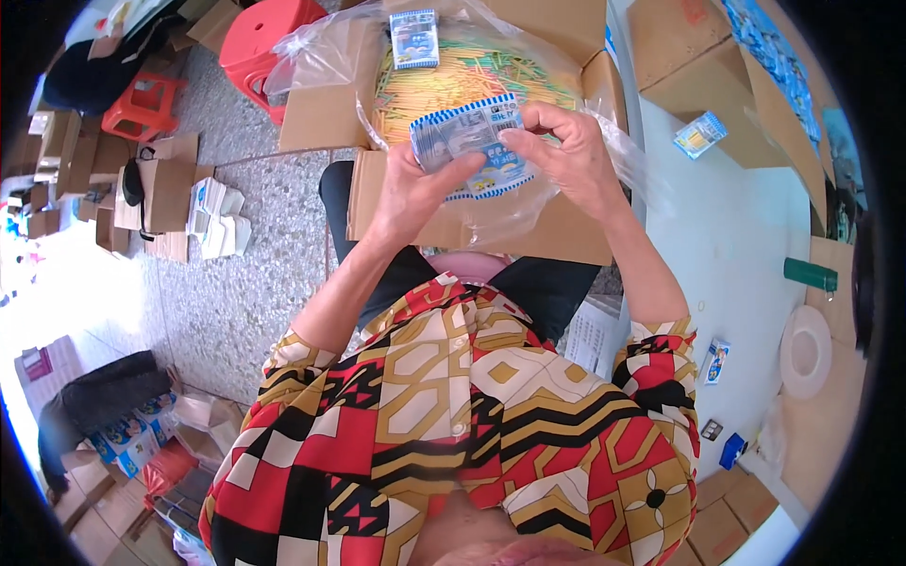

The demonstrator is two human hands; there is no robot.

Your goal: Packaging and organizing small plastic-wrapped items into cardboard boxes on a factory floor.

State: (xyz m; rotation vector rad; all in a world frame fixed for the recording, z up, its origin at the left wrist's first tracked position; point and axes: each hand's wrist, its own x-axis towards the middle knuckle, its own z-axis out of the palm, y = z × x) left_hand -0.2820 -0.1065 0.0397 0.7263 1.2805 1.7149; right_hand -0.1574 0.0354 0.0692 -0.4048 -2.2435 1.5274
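Before me, over the near edge of an open cardboard box point(377, 203), both hands hold a stack of flat blue-and-white packets point(472, 132). My left hand point(412, 191) grips the left end, its thumb lying across the top packet. With thumb and bent fingers, my right hand point(573, 156) pinches the right edge of the packets. Inside the box, lined with a clear plastic bag point(326, 42), lie many thin sticks point(406, 94) in yellow, orange and green. Another blue-and-white packet point(415, 40) rests on the sticks at the far left.
On the pale table point(689, 264) to my right lie a filled packet point(699, 135), a smaller packet point(717, 362) and a green cylinder point(810, 274). A carton point(698, 57) with blue packets stands at the far right. Red stools point(269, 42) and cartons point(156, 198) stand on the left floor.
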